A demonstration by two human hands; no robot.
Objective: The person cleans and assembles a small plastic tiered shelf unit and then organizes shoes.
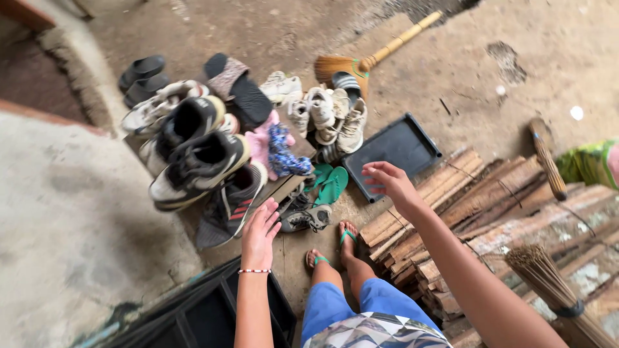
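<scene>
My left hand hangs open with spread fingers just right of a black sneaker with red stripes and above a small dark shoe. It holds nothing. My right hand is open too, palm down, hovering over the near corner of a black plastic tray that lies on the ground. A pile of shoes fills the middle: large black-and-white sneakers, white sneakers, green flip-flops and a pink and blue cloth item. My feet in green sandals stand below.
A broom with a bamboo handle lies behind the shoes. Stacked wooden planks sit to the right, with a stick broom on them. A black crate stands at the lower left. A concrete ledge runs along the left.
</scene>
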